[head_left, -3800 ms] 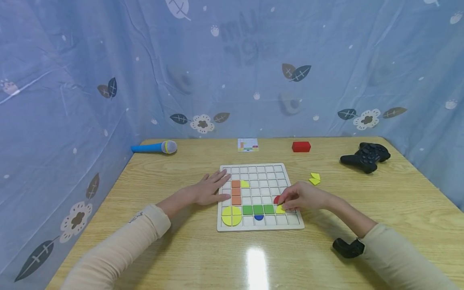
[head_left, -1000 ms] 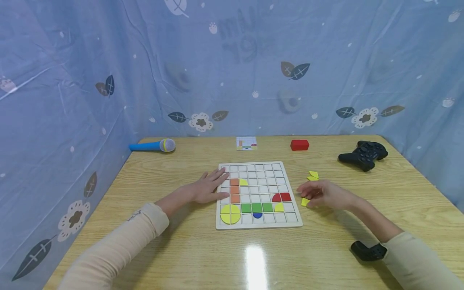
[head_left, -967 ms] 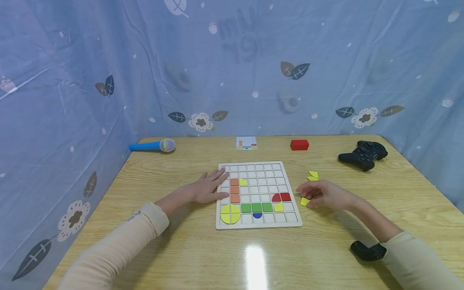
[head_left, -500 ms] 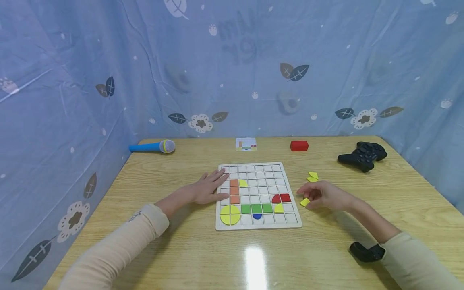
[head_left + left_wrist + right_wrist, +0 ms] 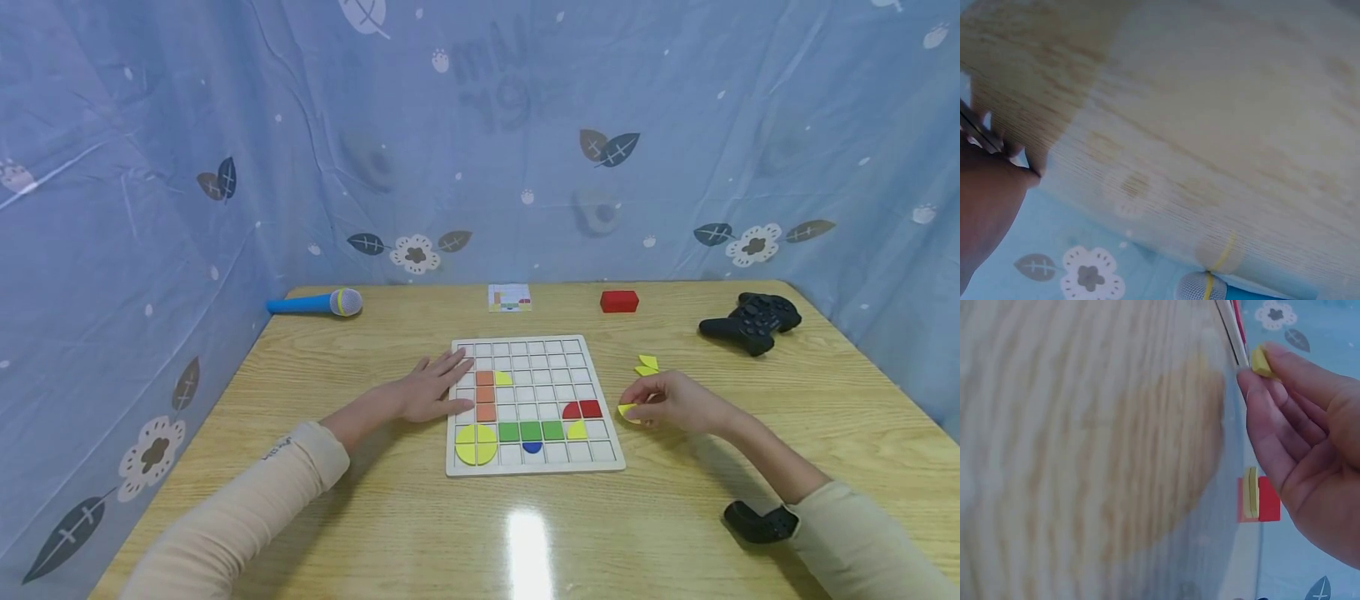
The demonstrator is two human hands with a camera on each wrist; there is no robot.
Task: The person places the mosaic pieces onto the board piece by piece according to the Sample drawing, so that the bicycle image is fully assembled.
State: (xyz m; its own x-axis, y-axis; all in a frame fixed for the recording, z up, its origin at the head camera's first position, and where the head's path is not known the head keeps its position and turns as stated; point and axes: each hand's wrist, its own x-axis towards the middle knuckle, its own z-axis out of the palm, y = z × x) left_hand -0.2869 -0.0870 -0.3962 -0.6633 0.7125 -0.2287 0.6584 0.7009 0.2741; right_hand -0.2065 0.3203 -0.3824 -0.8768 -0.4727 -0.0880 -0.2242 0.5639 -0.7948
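Observation:
My left hand point(image 5: 435, 390) lies with straight, spread fingers on the left edge of a white grid board point(image 5: 537, 475). Just off the board's right side, my right hand point(image 5: 666, 402) pinches a yellow quarter-circle piece point(image 5: 627, 412) between thumb and fingers; the right wrist view shows this yellow piece point(image 5: 1261, 362) at the fingertips. Set in the board are orange squares point(image 5: 485, 394), green squares point(image 5: 531, 431), a yellow circle of quarter pieces point(image 5: 476, 445), two single yellow quarters, a blue half-circle point(image 5: 532, 447), a red quarter point(image 5: 572, 410) and a red square point(image 5: 591, 409).
Loose yellow pieces point(image 5: 647, 364) lie beyond my right hand. Along the back are a toy microphone point(image 5: 318, 302), a pattern card point(image 5: 510, 297), a red block point(image 5: 619, 302) and a black game controller point(image 5: 752, 323). A black device point(image 5: 761, 522) sits at my right wrist.
My right hand has left the board, where a red square now shows, and has picked up a yellow quarter piece from the table and turned it. My left hand stays put.

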